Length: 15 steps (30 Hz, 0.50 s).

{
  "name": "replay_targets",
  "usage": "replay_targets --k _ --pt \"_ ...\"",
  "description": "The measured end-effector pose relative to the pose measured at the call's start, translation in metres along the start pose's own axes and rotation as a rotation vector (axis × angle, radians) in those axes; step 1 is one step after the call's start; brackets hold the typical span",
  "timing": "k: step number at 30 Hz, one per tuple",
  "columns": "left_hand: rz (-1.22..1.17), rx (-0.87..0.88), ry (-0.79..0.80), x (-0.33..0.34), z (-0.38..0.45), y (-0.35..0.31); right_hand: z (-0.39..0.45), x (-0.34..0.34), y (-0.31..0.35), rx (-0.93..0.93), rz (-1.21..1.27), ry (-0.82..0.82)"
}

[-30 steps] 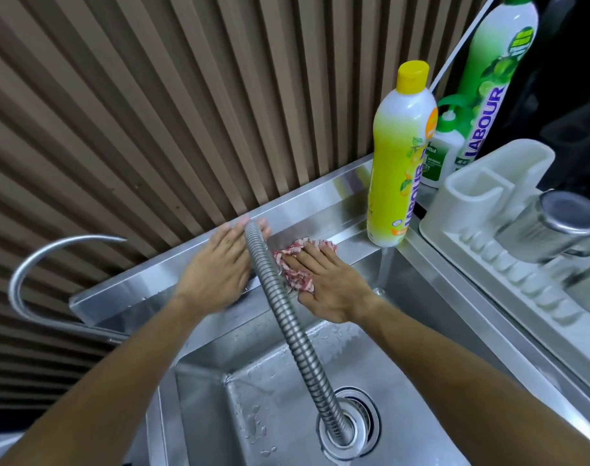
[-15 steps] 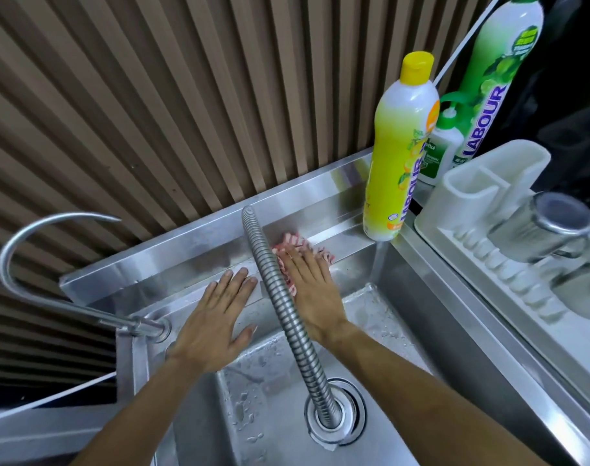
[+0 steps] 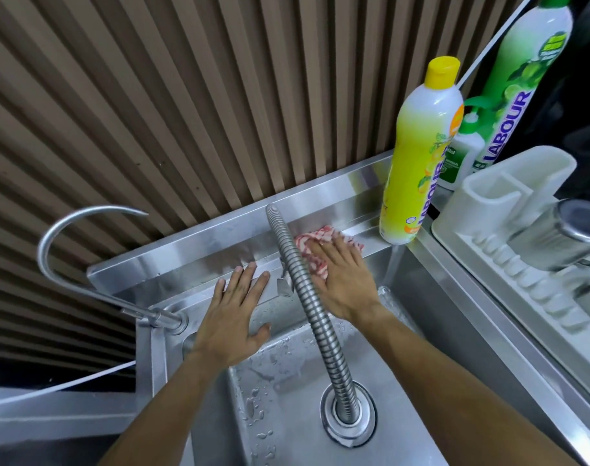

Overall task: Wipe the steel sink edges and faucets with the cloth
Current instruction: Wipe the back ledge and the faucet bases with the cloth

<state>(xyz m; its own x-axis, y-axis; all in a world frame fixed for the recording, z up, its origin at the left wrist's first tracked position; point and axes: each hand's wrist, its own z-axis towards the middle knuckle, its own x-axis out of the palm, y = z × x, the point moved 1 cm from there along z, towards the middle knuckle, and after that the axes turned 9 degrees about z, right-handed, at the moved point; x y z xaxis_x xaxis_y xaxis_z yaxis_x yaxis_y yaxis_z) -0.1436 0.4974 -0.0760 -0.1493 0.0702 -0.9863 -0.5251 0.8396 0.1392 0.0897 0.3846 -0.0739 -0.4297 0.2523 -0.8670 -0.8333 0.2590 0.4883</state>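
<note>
A red-and-white cloth (image 3: 315,245) lies on the back ledge of the steel sink (image 3: 192,260). My right hand (image 3: 344,280) presses flat on the cloth, fingers spread. My left hand (image 3: 234,314) rests flat and empty on the ledge's front edge, left of the ribbed steel hose (image 3: 307,297). That hose runs from the ledge down into the drain (image 3: 349,412). A curved steel faucet (image 3: 85,264) stands at the sink's back left corner.
A yellow dish-soap bottle (image 3: 418,156) stands on the ledge just right of the cloth. Behind it are a green bottle (image 3: 519,82) and a small white bottle (image 3: 462,156). A white drying rack (image 3: 509,230) holding a steel cup (image 3: 556,233) sits on the right. Water drops dot the basin.
My right hand slid the cloth rightward along the ledge toward the yellow bottle. My left hand came off the hose's base and back to the ledge's front edge.
</note>
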Motion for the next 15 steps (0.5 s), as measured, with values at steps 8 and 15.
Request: replay_targets --k 8,15 --pt "0.018 -0.031 0.011 0.003 -0.002 -0.002 -0.022 0.009 0.028 -0.010 0.015 -0.006" --pt "-0.033 -0.065 0.006 -0.001 -0.009 -0.004 -0.012 0.004 0.014 0.010 0.009 -0.007"
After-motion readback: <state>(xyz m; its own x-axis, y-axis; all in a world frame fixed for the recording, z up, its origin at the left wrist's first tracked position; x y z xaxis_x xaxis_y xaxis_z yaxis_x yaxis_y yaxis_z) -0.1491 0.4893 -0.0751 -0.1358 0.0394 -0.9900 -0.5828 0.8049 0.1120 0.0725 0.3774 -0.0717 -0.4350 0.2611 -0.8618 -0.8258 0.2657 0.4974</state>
